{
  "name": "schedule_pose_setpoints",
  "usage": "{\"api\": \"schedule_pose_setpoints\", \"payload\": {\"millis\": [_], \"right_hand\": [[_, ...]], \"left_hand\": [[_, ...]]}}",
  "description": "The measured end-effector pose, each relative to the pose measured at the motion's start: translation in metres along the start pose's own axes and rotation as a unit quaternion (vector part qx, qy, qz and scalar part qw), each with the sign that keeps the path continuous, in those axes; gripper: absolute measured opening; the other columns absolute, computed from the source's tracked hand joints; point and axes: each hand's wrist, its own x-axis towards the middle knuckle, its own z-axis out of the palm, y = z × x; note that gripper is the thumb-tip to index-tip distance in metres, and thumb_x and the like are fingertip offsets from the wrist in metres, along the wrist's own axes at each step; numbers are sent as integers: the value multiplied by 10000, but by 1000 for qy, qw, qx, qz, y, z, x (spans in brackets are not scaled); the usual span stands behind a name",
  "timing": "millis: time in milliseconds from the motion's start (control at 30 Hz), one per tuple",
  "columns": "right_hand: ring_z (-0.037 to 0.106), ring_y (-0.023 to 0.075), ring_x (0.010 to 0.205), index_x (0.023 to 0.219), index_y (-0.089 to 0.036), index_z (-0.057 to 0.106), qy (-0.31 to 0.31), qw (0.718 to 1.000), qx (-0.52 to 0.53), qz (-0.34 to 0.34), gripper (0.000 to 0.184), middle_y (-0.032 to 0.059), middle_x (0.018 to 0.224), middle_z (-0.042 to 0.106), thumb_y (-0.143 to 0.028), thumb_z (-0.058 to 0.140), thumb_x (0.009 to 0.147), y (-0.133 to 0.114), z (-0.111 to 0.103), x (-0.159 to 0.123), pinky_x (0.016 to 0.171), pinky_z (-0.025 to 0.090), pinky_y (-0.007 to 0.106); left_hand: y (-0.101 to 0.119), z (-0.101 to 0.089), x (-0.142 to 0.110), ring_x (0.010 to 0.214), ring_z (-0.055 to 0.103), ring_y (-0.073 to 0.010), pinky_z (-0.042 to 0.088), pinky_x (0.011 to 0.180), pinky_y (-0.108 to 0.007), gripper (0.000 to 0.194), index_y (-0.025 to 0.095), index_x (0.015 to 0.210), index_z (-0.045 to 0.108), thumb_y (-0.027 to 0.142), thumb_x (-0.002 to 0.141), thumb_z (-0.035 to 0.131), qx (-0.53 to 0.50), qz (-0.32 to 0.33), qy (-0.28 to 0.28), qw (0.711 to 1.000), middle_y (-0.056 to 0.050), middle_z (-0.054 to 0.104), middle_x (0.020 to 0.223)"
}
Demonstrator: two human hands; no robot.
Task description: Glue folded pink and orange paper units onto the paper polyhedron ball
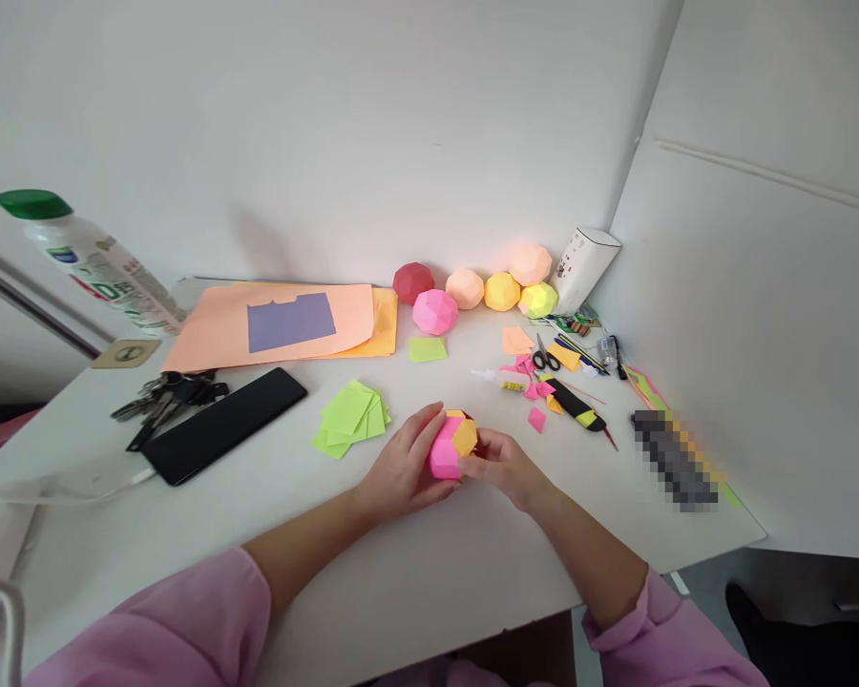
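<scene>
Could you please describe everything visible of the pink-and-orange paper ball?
The pink-and-orange faceted paper ball looks built from flat panels, pink in front, orange above and to the right. A dark patch near its top may be an opening. The left hand cups it and the right hand grips its right side, over the white table.
</scene>
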Motion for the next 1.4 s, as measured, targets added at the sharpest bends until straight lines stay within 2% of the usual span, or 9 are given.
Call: {"api": "schedule_pose_setpoints", "payload": {"millis": [200, 400, 633, 867, 1167, 1400], "right_hand": [[527, 129, 763, 901, -176, 648, 10, 999, 5, -33, 218, -3, 821, 595, -300, 729, 741, 8, 3, 1, 686, 433, 257], [531, 141, 784, 939, -177, 657, 25, 998, -11, -48, 201, 7, 841, 606, -298, 675, 780, 7, 7, -1, 710, 434, 272], [515, 144, 738, 869, -170, 651, 53, 996, -39, -58, 174, -2, 759, 582, -325, 644, 791, 8, 10, 0, 693, 421, 280], [549, 170, 853, 1010, -189, 662, 26, 996, -43, -69, 250, 27, 892, 623, -324, 651, 800, 7, 6, -1, 754, 449, 290], [555, 180, 864, 1010, -194, 661, 12, 997, -47, -53, 263, 27, 896, 624, -279, 668, 761, 7, 3, -1, 769, 464, 307], [563, 185, 899, 1039, -200, 653, -6, 998, -55, -43, 316, 32, 941, 629, -314, 697, 747, 2, 1, -2, 791, 468, 316]], "left_hand": [[1, 1, 0, 1276, 431, -375, 461, 968, -524, 867, 208, 1501, 81, 467, 853, 596, 33, 4, 10, 999, -247, 324, 1430], [2, 1, 1, 1255, 453, -368, 470, 957, -517, 870, 202, 1503, 74, 471, 856, 590, 61, 17, 19, 998, -248, 349, 1414], [2, 1, 1, 1233, 472, -370, 473, 942, -516, 867, 198, 1500, 80, 478, 855, 586, 70, 20, 17, 997, -251, 358, 1411], [1, 1, 1, 1259, 456, -373, 455, 968, -522, 858, 213, 1502, 83, 449, 853, 593, 55, 4, 19, 998, -240, 344, 1434], [1, 1, 1, 1252, 458, -369, 460, 964, -514, 861, 201, 1497, 103, 449, 844, 607, 53, 3, 19, 998, -245, 342, 1427], [1, 1, 1, 1262, 449, -376, 455, 964, -528, 852, 216, 1495, 72, 460, 858, 581, 53, -3, 11, 999, -243, 335, 1425]]}}
